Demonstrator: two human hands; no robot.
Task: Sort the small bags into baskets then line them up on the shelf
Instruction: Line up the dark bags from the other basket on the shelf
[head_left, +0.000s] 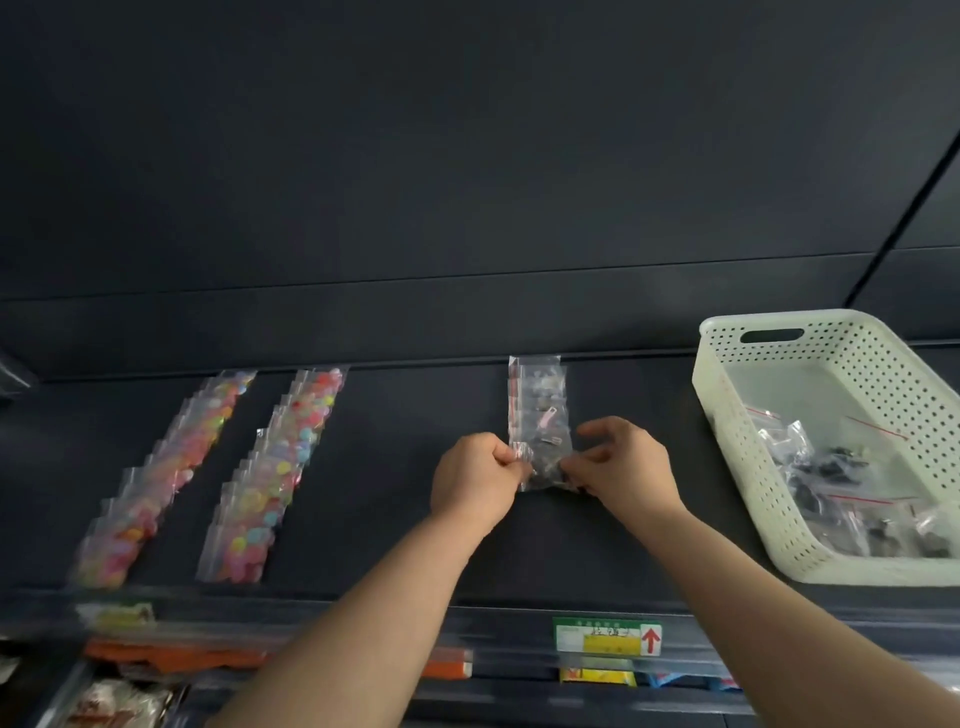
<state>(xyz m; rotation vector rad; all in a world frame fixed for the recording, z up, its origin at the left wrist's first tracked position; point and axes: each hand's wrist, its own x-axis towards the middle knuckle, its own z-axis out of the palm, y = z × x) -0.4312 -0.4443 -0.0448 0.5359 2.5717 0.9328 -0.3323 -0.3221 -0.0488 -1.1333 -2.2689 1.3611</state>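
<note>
Fingers (506, 458), left hand (475, 480): curled, pinching the left edge of one small clear bag (543, 473). Fingers (576, 470), right hand (626, 467): thumb and forefinger pinching the same bag's right edge, the rest arched above it.

Item in hand: the bag, with small dark parts inside (too blurred to name), held low at the centre of the frame, at the near end of the dark-parts row (537, 402). Whether it rests on the shelf (415, 415) or sits just off it, I cannot tell.

Laid out already, left of frame: outer bead row (166, 467) and inner bead row (278, 467), both slanted, bags overlapping like tiles.

Stock remaining: white perforated basket (737, 467), right of frame, on the same shelf, holding spare bags (831, 467) of dark parts.

Step, as I judge it: lining up, third row; sorting looks done for this lot.

Next move calls for: setting this bag flat and square, overlapping the one behind it by the same margin as its neighbours. Both edges should be released together so the slippery film does not skew, and then comes a reach towards the right of the frame for the basket.
</note>
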